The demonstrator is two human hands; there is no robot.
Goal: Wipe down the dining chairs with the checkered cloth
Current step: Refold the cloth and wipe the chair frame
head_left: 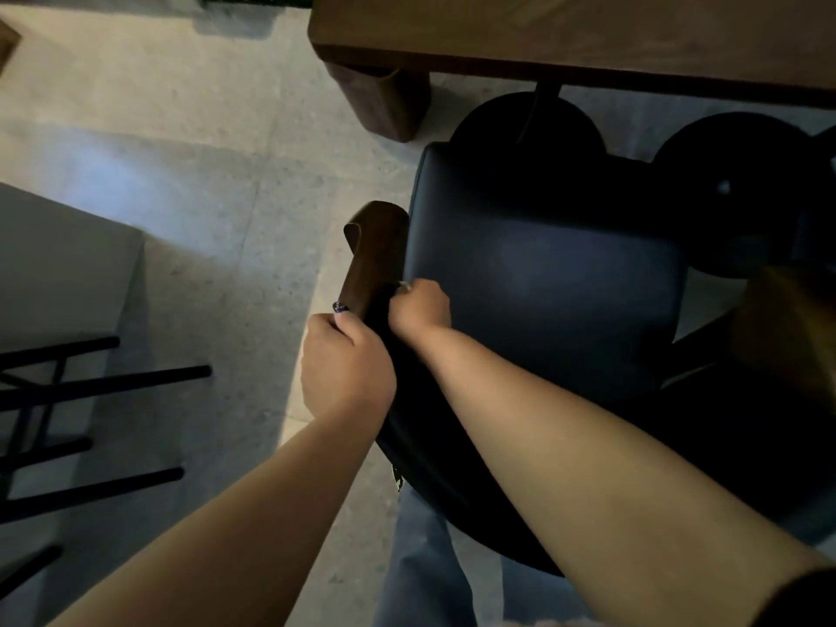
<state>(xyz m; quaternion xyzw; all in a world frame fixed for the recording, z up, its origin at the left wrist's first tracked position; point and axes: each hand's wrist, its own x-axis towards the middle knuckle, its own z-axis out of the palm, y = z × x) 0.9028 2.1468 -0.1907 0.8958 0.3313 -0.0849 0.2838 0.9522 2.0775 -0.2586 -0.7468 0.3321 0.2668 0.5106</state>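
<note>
Left hand (346,366) curled tight around the near end of the brown wooden armrest (368,260), thumb tip poking out on the far side. Right hand (418,307) balled up just beside it, fingers curled in, pressed into the gap where the armrest meets the dark seat (543,282). A tiny pale bit (404,286) peeking out at the right fingertips; cannot tell if that is the checkered cloth or only a nail, so cannot tell what the right hand is gripping. No clear sight of the cloth anywhere else. Both hands nearly touching, one on each side of the armrest. Chair seat dark blue and smooth, wide, filling the middle. Armrest long and thin, running from the hands away toward the wooden table (565,33), leaning a little to the left. Chair facing the table, front edge close to the thick table leg (384,106). Two round black bases (527,124) on the floor under the table, past the seat. Black bars of a rack (90,377) at the left over a grey tiled floor (203,151). Blue jeans (420,558) down below between the arms.
</note>
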